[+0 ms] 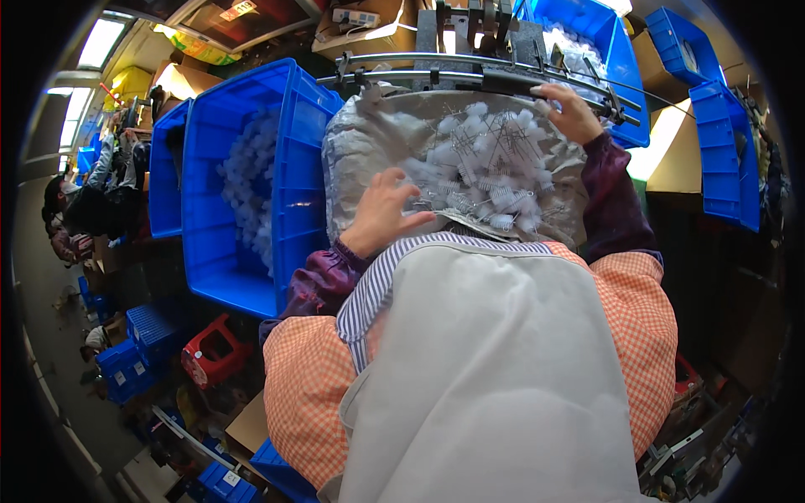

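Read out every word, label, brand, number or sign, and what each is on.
Orange tag, on the dark framed panel, top: has print, which I won't copy.
White labels, on a lower-left blue bin: too small to read.
White label, on the bottom-left blue crate: marked, likewise not copied.

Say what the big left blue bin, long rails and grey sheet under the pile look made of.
Blue bin: likely moulded plastic, glossy; ribbed walls catch highlights.
Rails: apparently smooth metal; bright streaks run along them.
Sheet: perhaps coated cloth or plastic film; dull sheen, soft creases.
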Action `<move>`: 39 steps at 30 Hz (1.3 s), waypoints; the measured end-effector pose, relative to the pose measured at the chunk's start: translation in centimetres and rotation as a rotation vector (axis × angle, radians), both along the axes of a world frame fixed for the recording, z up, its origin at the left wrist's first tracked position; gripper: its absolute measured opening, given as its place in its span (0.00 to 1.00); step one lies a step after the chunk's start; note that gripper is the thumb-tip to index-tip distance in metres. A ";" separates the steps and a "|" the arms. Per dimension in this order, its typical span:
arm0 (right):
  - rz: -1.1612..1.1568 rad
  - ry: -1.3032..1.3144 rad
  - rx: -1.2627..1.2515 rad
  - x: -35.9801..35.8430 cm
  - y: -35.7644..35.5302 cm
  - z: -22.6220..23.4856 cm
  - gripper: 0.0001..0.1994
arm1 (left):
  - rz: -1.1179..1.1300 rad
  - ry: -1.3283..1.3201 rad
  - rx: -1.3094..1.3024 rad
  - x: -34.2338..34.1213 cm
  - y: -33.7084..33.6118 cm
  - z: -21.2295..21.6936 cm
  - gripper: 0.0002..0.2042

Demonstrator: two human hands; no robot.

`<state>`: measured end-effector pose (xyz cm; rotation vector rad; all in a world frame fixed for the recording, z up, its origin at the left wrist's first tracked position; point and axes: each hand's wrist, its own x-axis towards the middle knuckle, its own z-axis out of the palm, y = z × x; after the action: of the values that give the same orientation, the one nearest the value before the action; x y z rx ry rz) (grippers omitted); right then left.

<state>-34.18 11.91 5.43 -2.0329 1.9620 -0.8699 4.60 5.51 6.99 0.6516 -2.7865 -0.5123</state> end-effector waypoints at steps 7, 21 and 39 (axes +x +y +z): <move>0.187 0.013 0.197 10.5 6.8 -0.3 0.18 | 0.072 -0.345 0.398 0.6 3.8 -1.9 0.21; 0.083 -0.061 0.142 13.0 9.0 -0.6 0.32 | -0.052 0.032 0.566 3.4 0.5 2.1 0.10; -0.084 -0.268 0.372 12.5 -5.1 -2.5 0.18 | -0.033 0.003 0.687 5.5 0.5 5.1 0.08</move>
<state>-21.67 6.79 2.94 -1.5529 1.9010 -0.6880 10.12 6.03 12.09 0.7178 -2.5855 -1.4993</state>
